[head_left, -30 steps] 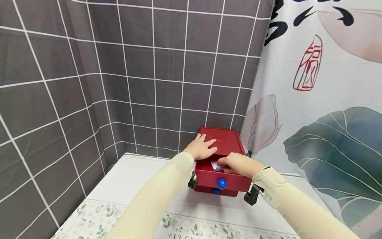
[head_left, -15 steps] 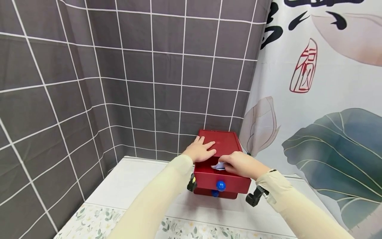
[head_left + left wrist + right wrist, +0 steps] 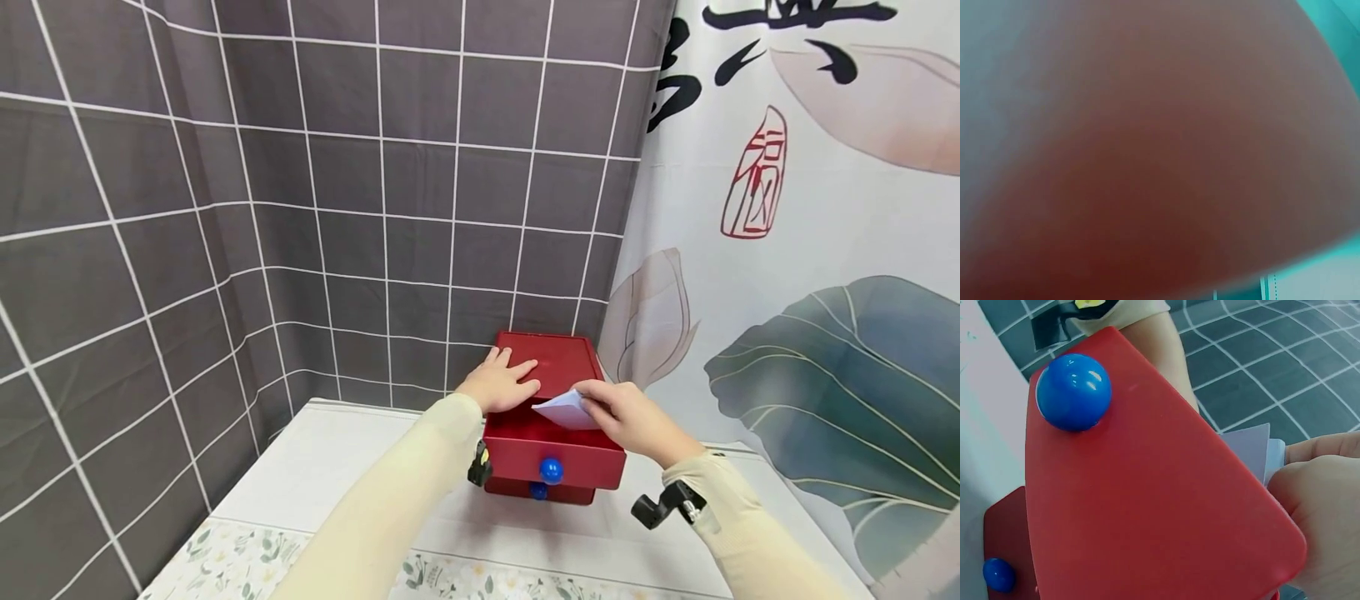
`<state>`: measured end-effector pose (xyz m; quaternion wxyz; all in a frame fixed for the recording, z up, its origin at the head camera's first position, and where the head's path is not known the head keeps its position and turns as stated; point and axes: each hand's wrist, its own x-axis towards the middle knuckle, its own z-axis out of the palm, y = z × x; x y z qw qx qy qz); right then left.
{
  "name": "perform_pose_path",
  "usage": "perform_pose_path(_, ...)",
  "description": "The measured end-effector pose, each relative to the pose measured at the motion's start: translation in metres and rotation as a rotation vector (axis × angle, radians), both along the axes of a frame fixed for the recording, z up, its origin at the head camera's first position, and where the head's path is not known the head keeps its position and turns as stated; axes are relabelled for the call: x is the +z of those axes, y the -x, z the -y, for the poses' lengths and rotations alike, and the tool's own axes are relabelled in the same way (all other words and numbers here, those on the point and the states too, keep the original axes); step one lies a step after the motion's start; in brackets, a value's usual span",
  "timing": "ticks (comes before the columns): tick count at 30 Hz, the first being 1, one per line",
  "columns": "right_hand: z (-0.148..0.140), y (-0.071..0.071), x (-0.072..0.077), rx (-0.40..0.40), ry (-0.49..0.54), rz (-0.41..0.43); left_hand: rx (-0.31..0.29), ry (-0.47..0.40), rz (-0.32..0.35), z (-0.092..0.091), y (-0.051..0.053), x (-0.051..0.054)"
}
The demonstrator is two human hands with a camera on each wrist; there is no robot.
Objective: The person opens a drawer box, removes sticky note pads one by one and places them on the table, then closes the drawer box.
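A small red drawer box point(image 3: 558, 358) stands at the back of the table, its upper drawer point(image 3: 517, 457) pulled out. My left hand point(image 3: 498, 385) lies with spread fingers on the left part of the box's top. Above the drawer, my right hand point(image 3: 636, 421) pinches a folded, pale blue paper-like piece point(image 3: 568, 412) between thumb and fingers. The right wrist view has the red drawer front point(image 3: 1160, 481) with its blue knob point(image 3: 1074, 392) close up, partly covering the pale piece point(image 3: 1250, 447). Blurred skin fills most of the left wrist view.
A lower drawer with a blue knob point(image 3: 538, 491) sits beneath the pulled-out one. The white table point(image 3: 360, 446) carries a floral band point(image 3: 247, 542) near its front. Dark grid-patterned cloth point(image 3: 337, 167) hangs behind, and a printed white curtain point(image 3: 690, 200) at right.
My right hand has risen out of the upper drawer and drawn back slightly to the right, lifting the pale folded piece. The left hand stays on the box top.
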<state>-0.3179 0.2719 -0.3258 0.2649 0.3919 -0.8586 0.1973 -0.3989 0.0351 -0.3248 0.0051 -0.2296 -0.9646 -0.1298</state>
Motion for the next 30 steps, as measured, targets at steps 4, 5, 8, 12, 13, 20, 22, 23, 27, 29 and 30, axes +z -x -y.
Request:
perform_pose_path(4,-0.003,-0.001,-0.002,0.003,0.068,0.032,0.000,-0.002,0.002,0.000,-0.001,0.001)
perform_pose_path(5,-0.004,-0.001,-0.002,0.006,0.087,0.035,0.000,-0.001,0.001,0.000,0.000,0.001)
perform_pose_path(8,-0.007,-0.001,-0.002,0.004,0.145,0.045,-0.003,0.001,-0.003,0.001,0.000,0.000)
perform_pose_path(12,-0.010,-0.002,-0.001,0.002,0.214,0.063,-0.002,-0.002,-0.011,0.001,0.001,-0.001)
perform_pose_path(13,-0.011,-0.003,-0.001,0.001,0.229,0.067,-0.001,-0.003,-0.011,0.001,0.001,-0.001)
perform_pose_path(20,-0.020,-0.008,0.006,-0.023,0.330,0.024,-0.007,0.008,-0.012,0.000,-0.001,0.001)
perform_pose_path(22,-0.023,-0.009,0.009,-0.038,0.361,0.022,-0.007,0.009,-0.013,0.000,-0.001,0.001)
perform_pose_path(23,-0.024,-0.010,0.011,-0.045,0.375,0.026,-0.007,0.006,-0.014,0.000,-0.002,0.001)
perform_pose_path(27,-0.033,-0.012,0.017,-0.081,0.421,0.056,-0.007,-0.004,-0.010,0.001,-0.004,0.003)
perform_pose_path(29,-0.038,-0.013,0.019,-0.108,0.436,0.071,-0.008,-0.008,-0.007,0.002,-0.005,0.004)
perform_pose_path(30,-0.040,-0.014,0.020,-0.124,0.442,0.078,-0.008,-0.007,-0.005,0.002,-0.005,0.004)
